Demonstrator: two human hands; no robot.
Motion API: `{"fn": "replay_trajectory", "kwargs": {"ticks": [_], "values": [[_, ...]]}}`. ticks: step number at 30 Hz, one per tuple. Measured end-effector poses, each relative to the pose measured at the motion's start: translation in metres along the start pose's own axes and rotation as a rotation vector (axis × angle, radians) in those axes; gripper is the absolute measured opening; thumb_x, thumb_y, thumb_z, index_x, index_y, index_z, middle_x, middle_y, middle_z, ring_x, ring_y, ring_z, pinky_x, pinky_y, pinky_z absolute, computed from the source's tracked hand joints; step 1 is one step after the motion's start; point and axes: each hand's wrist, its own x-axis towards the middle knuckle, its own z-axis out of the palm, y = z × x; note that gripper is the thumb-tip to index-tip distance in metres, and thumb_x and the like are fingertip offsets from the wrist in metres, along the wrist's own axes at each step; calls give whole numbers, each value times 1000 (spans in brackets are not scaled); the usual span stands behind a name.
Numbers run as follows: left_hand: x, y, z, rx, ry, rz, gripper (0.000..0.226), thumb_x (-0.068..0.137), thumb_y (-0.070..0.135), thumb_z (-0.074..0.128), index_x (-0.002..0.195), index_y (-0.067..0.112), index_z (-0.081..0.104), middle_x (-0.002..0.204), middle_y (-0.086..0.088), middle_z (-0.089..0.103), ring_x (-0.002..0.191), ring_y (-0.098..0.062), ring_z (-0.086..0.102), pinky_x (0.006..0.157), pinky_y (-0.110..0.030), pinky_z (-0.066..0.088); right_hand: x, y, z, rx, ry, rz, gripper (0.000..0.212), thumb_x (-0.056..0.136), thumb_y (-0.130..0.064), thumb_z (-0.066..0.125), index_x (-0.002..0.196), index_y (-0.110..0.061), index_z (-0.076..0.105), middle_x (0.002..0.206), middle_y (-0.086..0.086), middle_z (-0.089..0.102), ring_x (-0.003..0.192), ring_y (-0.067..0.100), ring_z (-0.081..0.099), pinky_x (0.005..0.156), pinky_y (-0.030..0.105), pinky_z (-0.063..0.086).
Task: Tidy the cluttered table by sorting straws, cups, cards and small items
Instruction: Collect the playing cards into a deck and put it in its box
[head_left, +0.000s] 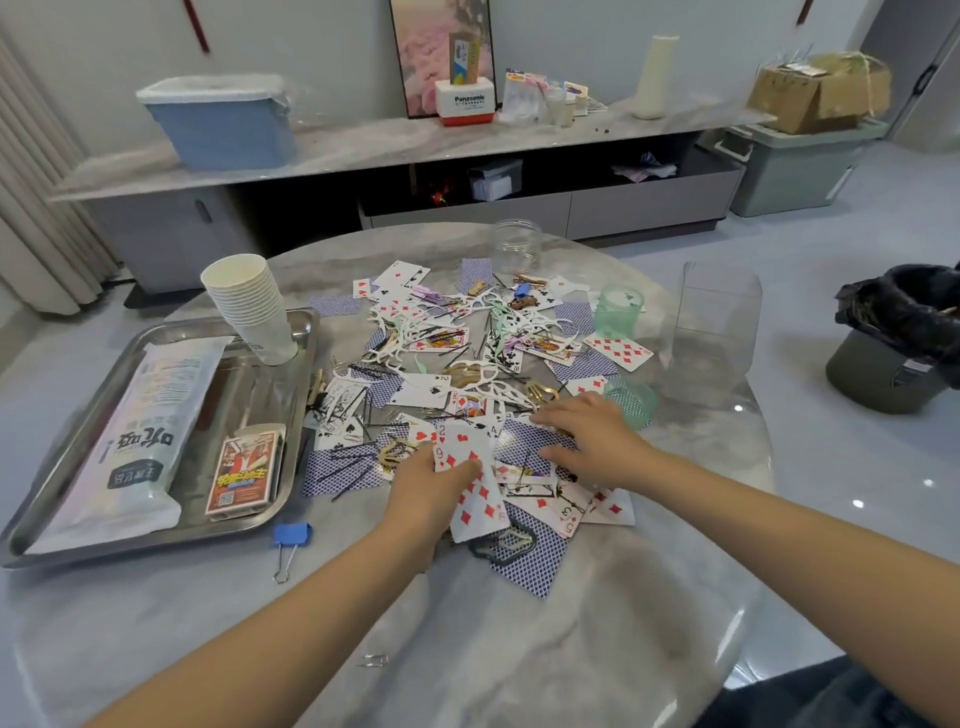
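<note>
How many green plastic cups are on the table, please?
2. One green cup stands upright at the far right of the card pile; the other green cup lies on its side just beyond the right hand.

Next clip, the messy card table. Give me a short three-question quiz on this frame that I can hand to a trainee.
1. True or false: the stack of paper cups stands inside the metal tray.
2. What is the left hand holding?
A. a blue binder clip
B. a few playing cards
C. a green cup
3. Fill in: the right hand rests palm down on the ____ spread over the table.

Key
1. True; the stack stands in the tray's far corner.
2. B; the held cards show a nine of diamonds on top, while the blue binder clip lies on the table near the tray.
3. Cards.
</note>
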Motion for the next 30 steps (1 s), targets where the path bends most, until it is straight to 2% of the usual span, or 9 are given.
{"fn": "replay_trajectory", "kwargs": {"ticks": [2, 4, 9, 13, 15, 19, 22, 27, 30], "values": [[3, 2, -4, 26, 34, -14, 4, 90, 16, 59, 95, 17, 59, 94, -8, 68, 80, -25, 66, 71, -36, 55, 16, -6, -1, -88, -45, 5, 63, 85, -58, 54, 139, -27, 43, 147, -5, 38, 134, 20, 26, 109, 41, 21], [4, 2, -7, 16, 44, -29, 8, 92, 15, 55, 86, 20, 56, 90, -10, 69, 77, -26, 67, 76, -41, 57, 28, -13, -2, -169, -90, 61, 76, 76, -64, 61, 136, -21, 44, 146, 2, 38, 133, 25, 30, 109, 43, 23], [4, 9, -14, -146, 0, -86, 15, 95, 6, 46, 107, 12, 52, 89, -13, 69, 64, -22, 70, 57, -38, 59, 39, -36, -9, -71, -231, 156, 89, 67, -55, 76, 133, -11, 38, 121, 5, 55, 115, 27, 49, 89, 35, 37], [4, 13, -16, -230, -52, -124, 23, 97, 2, 42, 119, 12, 44, 88, -12, 64, 49, -14, 67, 39, -26, 52, 38, -38, -8, 106, -232, 188, 71, 68, -41, 81, 123, -17, 42, 114, 2, 57, 97, 20, 54, 75, 31, 42], [6, 13, -19, -243, -54, -125, 24, 98, 3, 41, 121, 11, 44, 89, -13, 65, 60, -16, 69, 44, -28, 55, 38, -39, -6, 233, -180, 216, 57, 71, -32, 81, 114, -19, 46, 103, 1, 57, 89, 17, 53, 70, 29, 42], [10, 15, -23, -290, -39, -169, 22, 98, 7, 40, 120, 7, 46, 90, -13, 66, 70, -22, 66, 66, -37, 56, 37, -41, -15, 548, -54, 256, 17, 79, -15, 74, 94, -15, 66, 130, 8, 54, 96, 16, 55, 68, 23, 41], [13, 19, -24, -375, -48, -219, 25, 99, 19, 47, 118, 2, 49, 90, -16, 66, 73, -24, 64, 71, -40, 55, 34, -54, -28, 771, 55, 252, 4, 82, -12, 71, 85, -12, 70, 124, 6, 59, 92, 11, 54, 66, 19, 38], [13, 23, -23, -408, -110, -142, 62, 79, 57, 61, 114, 6, 57, 78, -10, 62, 65, -20, 60, 54, -32, 49, 20, -91, -18, 1015, 119, 117, 12, 79, -8, 73, 77, -20, 69, 85, 5, 70, 84, 20, 67, 81, 37, 55], [14, 23, -28, -498, -143, -151, 55, 83, 52, 60, 115, 7, 60, 81, -12, 65, 67, -24, 62, 56, -32, 50, 20, -94, -14, 1188, -63, 62, 21, 85, 5, 60, 88, -14, 69, 93, 11, 70, 83, 16, 68, 90, 37, 51]]}}
